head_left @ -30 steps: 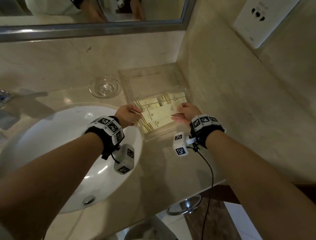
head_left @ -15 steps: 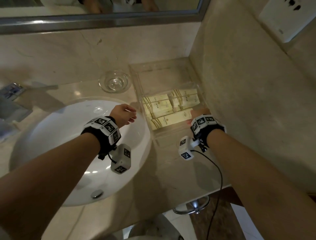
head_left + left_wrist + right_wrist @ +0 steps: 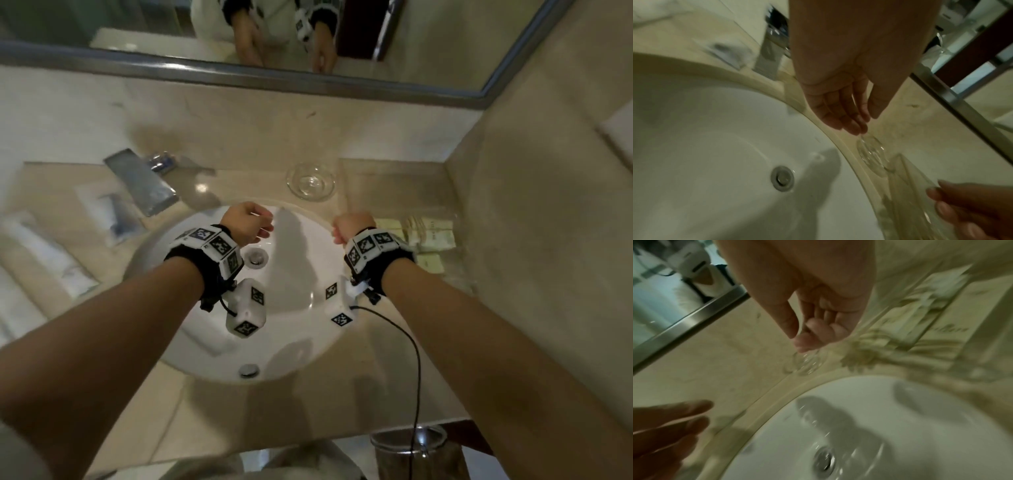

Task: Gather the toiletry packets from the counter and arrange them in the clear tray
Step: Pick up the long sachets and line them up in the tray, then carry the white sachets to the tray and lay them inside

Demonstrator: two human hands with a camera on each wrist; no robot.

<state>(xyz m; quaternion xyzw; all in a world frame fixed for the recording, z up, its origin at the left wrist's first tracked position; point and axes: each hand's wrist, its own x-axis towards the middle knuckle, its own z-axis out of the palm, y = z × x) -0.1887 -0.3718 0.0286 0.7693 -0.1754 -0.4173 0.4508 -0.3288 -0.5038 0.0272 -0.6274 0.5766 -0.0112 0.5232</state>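
Observation:
Several cream toiletry packets (image 3: 430, 233) with gold stripes lie side by side in the clear tray (image 3: 387, 185) at the right end of the counter, blurred in the right wrist view (image 3: 920, 318). My left hand (image 3: 251, 222) hangs over the white sink with loose fingers (image 3: 838, 113) and holds nothing. My right hand (image 3: 349, 226) hovers at the sink's right rim, just left of the tray, fingers (image 3: 818, 331) loosely curled and empty. On the left counter lie a clear-wrapped packet (image 3: 109, 212) and a long white packet (image 3: 44, 250).
A small glass dish (image 3: 311, 181) stands between the sink (image 3: 291, 342) and the tray. The chrome faucet (image 3: 140, 181) juts out at the back left. A mirror runs along the back wall, and the side wall closes off the right of the tray.
Both hands have drawn back from the packets in the tray and moved left over the sink. The view has swung left, bringing the left counter into sight.

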